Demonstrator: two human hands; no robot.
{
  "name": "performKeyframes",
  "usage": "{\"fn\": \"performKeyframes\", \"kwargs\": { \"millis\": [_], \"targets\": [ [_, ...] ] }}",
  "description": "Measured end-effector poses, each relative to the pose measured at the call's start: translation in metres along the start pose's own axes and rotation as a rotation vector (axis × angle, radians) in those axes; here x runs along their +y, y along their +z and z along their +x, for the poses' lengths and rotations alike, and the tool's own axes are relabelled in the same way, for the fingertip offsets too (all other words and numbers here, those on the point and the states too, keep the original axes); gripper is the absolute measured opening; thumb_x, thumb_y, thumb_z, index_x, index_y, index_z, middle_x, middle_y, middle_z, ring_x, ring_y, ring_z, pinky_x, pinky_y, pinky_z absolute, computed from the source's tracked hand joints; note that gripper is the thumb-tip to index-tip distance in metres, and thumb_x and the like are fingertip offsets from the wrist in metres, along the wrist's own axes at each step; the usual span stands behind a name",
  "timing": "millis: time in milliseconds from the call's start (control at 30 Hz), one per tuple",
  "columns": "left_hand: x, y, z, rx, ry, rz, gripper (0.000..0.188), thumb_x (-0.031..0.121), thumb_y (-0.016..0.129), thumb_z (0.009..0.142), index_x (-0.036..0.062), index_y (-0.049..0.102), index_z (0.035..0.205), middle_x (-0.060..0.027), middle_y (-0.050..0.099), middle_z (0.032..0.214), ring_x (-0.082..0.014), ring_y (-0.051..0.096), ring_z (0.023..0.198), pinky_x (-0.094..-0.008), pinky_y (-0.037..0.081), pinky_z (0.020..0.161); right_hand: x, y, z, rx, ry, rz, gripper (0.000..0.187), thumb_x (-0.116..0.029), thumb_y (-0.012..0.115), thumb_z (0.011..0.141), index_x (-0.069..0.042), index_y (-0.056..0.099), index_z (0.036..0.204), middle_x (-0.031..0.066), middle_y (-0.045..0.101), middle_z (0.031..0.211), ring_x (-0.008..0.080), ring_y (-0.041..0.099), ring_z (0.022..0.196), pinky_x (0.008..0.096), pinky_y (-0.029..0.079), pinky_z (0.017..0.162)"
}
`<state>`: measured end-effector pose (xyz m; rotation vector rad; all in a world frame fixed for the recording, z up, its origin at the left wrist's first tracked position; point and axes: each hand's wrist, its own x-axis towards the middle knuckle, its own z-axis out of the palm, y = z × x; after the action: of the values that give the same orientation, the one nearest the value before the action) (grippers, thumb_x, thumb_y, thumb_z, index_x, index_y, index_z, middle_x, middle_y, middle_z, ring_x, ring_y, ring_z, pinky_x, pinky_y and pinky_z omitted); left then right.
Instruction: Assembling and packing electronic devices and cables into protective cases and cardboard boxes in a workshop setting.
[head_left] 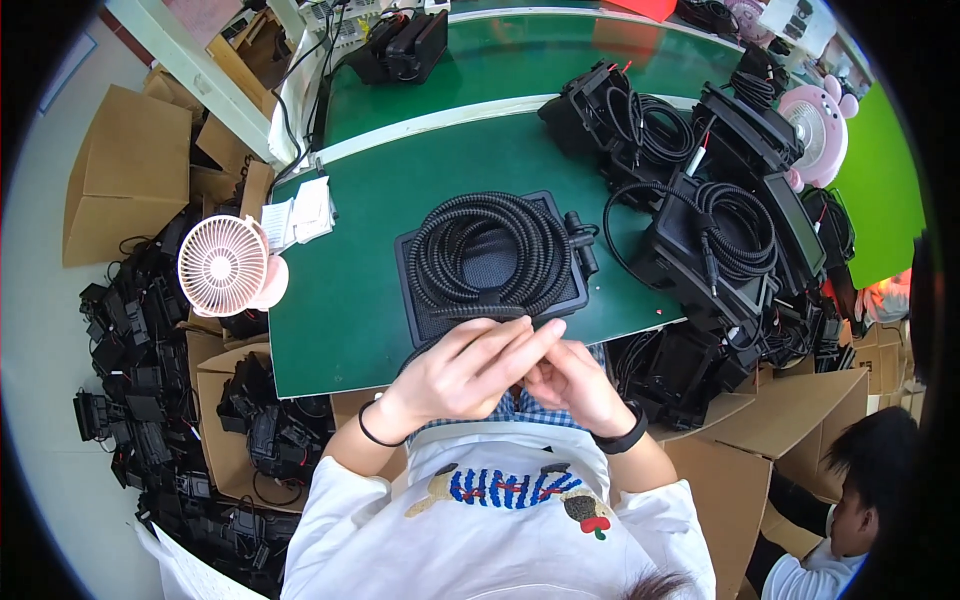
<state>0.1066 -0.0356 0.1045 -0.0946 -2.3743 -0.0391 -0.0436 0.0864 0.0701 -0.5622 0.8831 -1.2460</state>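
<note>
A thick coil of black corrugated cable [437, 262] lies on a black plastic case [570, 285] near the front edge of the green table. A cylindrical black fitting [581, 243] sticks out at the case's right side. Just in front of the coil, my left hand [465, 368] reaches across to the right with its fingers pressed together. My right hand [578, 388] meets it there, fingertips pinched. Whatever is between the fingers is hidden or too small to make out. Both hands are close to the case's near edge.
Several black cases with coiled cables [735, 235] crowd the table's right side. A pink fan [815, 130] stands behind them, a white fan [222, 266] at the left beside paper slips [312, 210]. Cardboard boxes [130, 165] and piled black units flank the table. Another person [865, 500] is at lower right.
</note>
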Motion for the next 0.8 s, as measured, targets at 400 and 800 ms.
{"fn": "performKeyframes", "kwargs": {
  "millis": [400, 800],
  "targets": [
    [-0.001, 0.001, 0.000, 0.014, -0.002, -0.030, 0.033, -0.001, 0.063, 0.079, -0.0039, 0.068, 0.112, -0.0077, 0.068, 0.118, -0.0206, 0.067, 0.101, -0.0289, 0.054, 0.077, 0.004, 0.012, -0.002, 0.428, -0.799, -1.313, 0.021, -0.017, 0.060, 0.093, 0.001, 0.057, 0.104, 0.0102, 0.059, 0.070, 0.0266, 0.059, 0.060, 0.0352, 0.049, 0.055],
    [0.021, -0.003, -0.020, 0.190, -0.096, 0.049, 0.024, 0.003, 0.071, 0.078, 0.0100, 0.074, 0.101, -0.0029, 0.062, 0.111, -0.0143, 0.062, 0.084, -0.0239, 0.050, 0.071, -0.032, -0.009, -0.010, 0.591, -0.784, -0.942, 0.020, -0.019, 0.059, 0.090, 0.000, 0.065, 0.088, 0.0100, 0.063, 0.073, 0.0190, 0.059, 0.061, 0.0309, 0.046, 0.057]
  ]
}}
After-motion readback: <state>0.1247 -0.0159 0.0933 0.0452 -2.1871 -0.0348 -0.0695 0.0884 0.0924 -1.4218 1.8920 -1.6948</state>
